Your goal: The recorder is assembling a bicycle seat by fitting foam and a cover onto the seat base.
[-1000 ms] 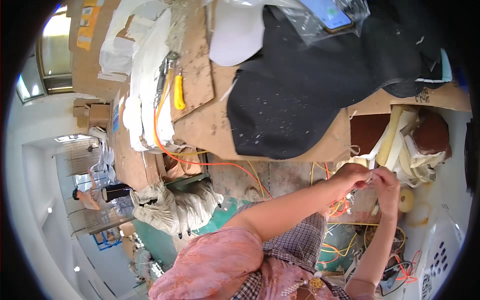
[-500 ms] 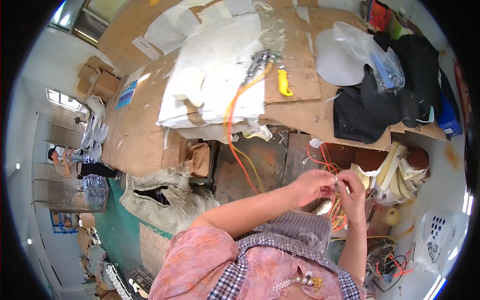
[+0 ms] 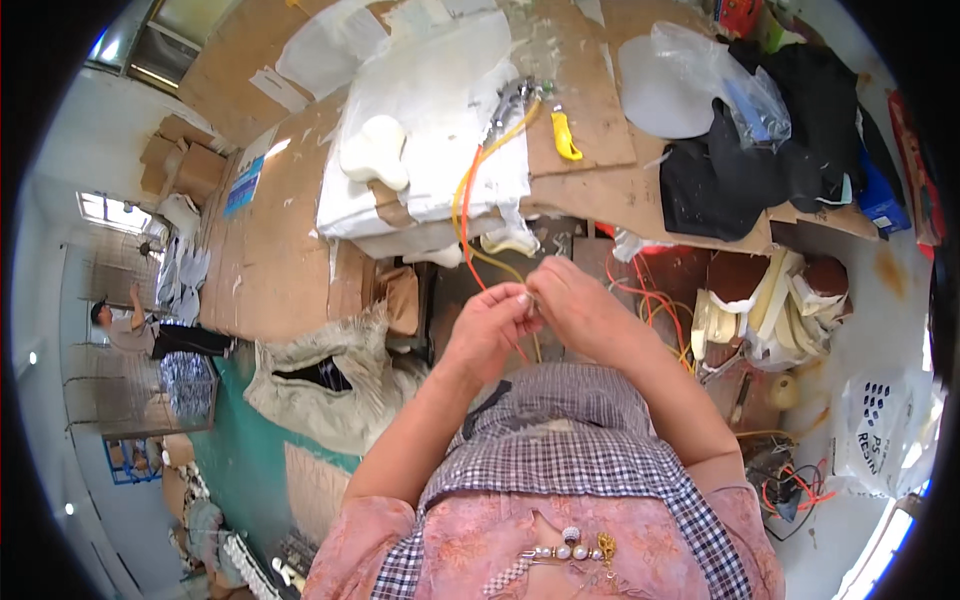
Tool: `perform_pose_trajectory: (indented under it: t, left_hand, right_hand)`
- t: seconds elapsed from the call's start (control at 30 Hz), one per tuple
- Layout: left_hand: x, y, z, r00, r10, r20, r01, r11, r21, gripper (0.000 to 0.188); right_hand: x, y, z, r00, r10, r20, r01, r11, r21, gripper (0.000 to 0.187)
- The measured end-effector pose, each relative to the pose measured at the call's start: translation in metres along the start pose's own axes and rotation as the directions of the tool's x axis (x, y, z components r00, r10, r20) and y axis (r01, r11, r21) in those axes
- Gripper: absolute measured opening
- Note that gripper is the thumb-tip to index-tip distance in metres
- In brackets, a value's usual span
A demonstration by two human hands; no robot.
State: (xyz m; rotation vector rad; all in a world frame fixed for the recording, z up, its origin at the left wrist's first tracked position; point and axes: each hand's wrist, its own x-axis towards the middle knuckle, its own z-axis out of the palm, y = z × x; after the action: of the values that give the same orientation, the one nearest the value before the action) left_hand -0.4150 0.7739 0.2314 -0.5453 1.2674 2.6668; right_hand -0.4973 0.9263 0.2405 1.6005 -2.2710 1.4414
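Observation:
Fingertips pinched together, my left hand (image 3: 492,332) and my right hand (image 3: 578,305) meet in front of the apron. Whatever lies between them is too small to make out. Just beyond, an orange hose (image 3: 469,220) and a yellow hose (image 3: 459,190) hang over the table edge, running up to a metal spray gun (image 3: 512,103) on a stack of white sheets (image 3: 440,80). A white rounded foam-like piece (image 3: 374,153) rests on that stack. To the right of the gun lies a yellow-handled tool (image 3: 565,137).
Cardboard covers the table (image 3: 270,250). Black cloth (image 3: 715,185) and a clear plastic bag (image 3: 755,105) lie at its right. Off-white padded pieces (image 3: 770,310) fill the lower right, near a white sack (image 3: 875,430). A pale sack (image 3: 320,385) sits lower left; another person (image 3: 150,335) stands far left.
Both my hands have moved left together, from the lower right to the middle, still pinched. My torso has swung round toward the table. The distant person's arm has risen.

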Motion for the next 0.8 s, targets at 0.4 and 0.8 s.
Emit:
perform_pose_trajectory:
  t: [0.4,0.8]
  left_hand:
    - [0.018,0.056,0.017,0.985,0.074,-0.157,-0.074,0.997,0.005,0.01]
    - [0.095,0.161,-0.148,0.979,0.133,-0.156,-0.08,0.948,0.308,0.009]
  right_hand:
    - [0.036,0.054,-0.021,0.924,0.205,0.323,-0.172,0.977,-0.127,0.017]
    - [0.21,0.059,0.12,0.992,0.124,-0.037,-0.12,0.988,0.093,0.033]
